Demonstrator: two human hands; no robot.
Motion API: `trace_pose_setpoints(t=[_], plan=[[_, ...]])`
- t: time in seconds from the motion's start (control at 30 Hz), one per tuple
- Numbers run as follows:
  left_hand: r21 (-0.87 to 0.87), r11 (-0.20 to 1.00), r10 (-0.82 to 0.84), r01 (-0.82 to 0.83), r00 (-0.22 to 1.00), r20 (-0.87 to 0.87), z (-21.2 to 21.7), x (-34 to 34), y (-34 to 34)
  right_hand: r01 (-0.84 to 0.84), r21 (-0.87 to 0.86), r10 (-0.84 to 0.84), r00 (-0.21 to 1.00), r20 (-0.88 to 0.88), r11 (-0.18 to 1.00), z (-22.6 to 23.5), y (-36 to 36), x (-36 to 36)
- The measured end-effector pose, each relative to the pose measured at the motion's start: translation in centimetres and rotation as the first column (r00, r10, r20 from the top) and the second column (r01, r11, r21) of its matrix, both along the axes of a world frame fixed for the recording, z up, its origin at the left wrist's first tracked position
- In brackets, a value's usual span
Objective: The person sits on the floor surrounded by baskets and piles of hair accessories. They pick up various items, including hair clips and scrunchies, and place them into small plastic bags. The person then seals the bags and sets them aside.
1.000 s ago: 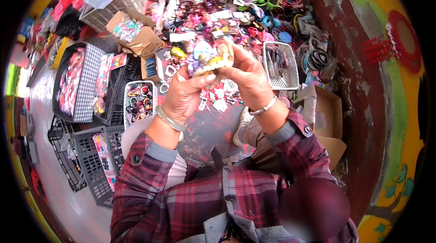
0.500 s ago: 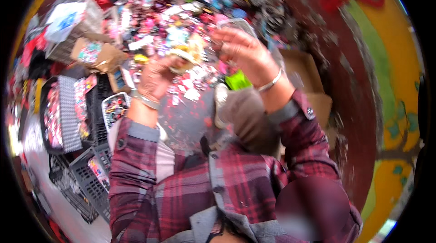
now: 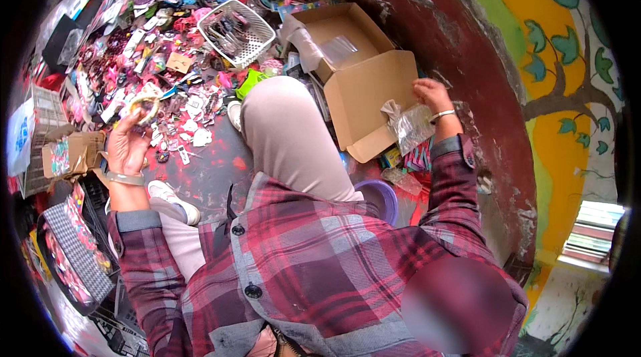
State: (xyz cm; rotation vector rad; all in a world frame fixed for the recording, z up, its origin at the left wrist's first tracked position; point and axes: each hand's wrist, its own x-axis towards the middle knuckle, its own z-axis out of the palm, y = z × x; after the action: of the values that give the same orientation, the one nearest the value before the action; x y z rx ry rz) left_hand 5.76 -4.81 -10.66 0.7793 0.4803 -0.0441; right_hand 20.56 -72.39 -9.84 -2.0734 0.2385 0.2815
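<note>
My left hand [image 3: 128, 149] is raised over the left side of the pile, its thumb and fingertips pinching a round, cream-yellow hair band [image 3: 155, 114]. Out to the right, my right hand [image 3: 434, 95] is beside the raised flap of an open cardboard box [image 3: 374, 93]. Its fingers are curled together, and whatever may be in them is hidden. Just below that hand, a clear plastic bag [image 3: 412, 129] lies against the flap.
Small colourful hair accessories [image 3: 133, 57] cover the floor ahead. A white basket [image 3: 257, 40] holds more pieces. A purple bucket [image 3: 379, 198] stands by my knee. At left are a torn carton [image 3: 83, 150] and a checked crate [image 3: 83, 243]. A dark red wall [image 3: 461, 50] rises at right.
My view has swung to the right, bringing the cardboard box and purple bucket into sight. My right hand has moved away from the yellow band, out to the box; the left still holds the band.
</note>
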Motion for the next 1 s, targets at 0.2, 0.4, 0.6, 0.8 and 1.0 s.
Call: trace_pose_setpoints(t=[0.2,0.4,0.6,0.8,1.0], plan=[[0.065,0.997,0.051,-0.05,0.998,-0.021,-2.4,-0.2,0.5,0.297,-0.145,-0.321,0.928,-0.188,0.944,-14.9,-13.9,-4.5],[0.055,0.989,0.143,-0.136,0.979,-0.148,-2.5,-1.5,-0.9,0.415,-0.023,-0.394,0.844,-0.363,0.91,-16.3,-9.6,-3.3],[0.0,0.983,0.185,-0.185,0.979,-0.091,0.9,-0.7,-3.1,0.162,-0.171,-0.122,0.967,0.226,0.972,-15.1,1.9,6.6],[0.002,0.969,0.245,-0.246,0.966,-0.088,-0.7,-0.6,-2.5,-0.163,-0.842,0.562,0.806,0.187,0.514,-10.7,18.9,8.6],[0.043,0.97,0.242,-0.239,0.959,-0.144,-2.7,0.6,-2.9,-0.129,-0.991,0.867,0.49,-0.084,-0.023,-17.4,23.9,9.5]])
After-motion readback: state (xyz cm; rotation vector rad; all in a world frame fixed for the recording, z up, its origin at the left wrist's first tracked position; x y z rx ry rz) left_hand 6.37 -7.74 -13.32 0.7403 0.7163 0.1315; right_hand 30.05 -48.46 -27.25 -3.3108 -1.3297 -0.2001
